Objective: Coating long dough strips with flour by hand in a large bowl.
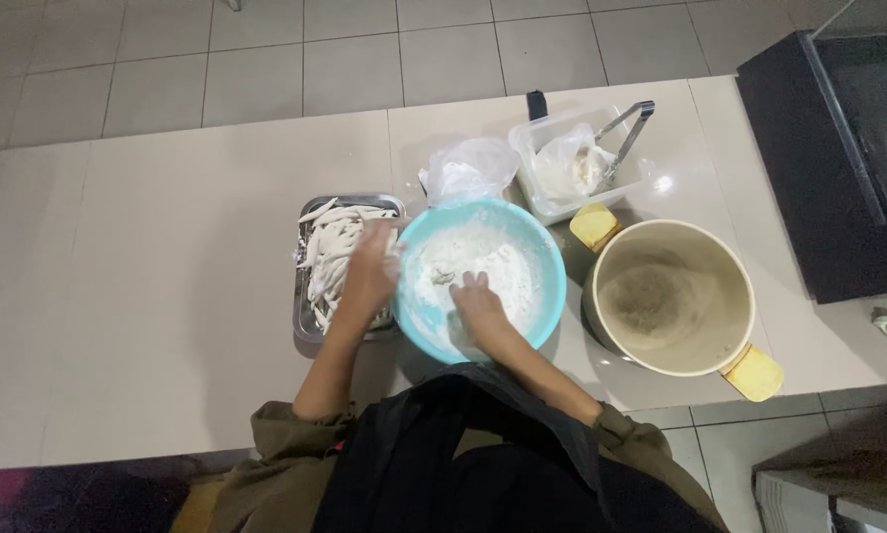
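Right hand (480,301) rests in the floured blue bowl (550,296), fingers spread. Left hand (369,268), blurred, hovers over the tray (301,326) of coated strips (330,242); its fingers unclear.

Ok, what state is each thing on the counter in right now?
Blue bowl: upright, holding white flour.
Metal tray: loaded with flour-coated strips.
Cream pot: uncovered, a little powder at the bottom.
Clear container: lid off, a bag of flour inside.
Tongs: resting in the container.
Plastic bag: crumpled, open.
Left hand: floury, over the tray's edge.
Right hand: in the flour.
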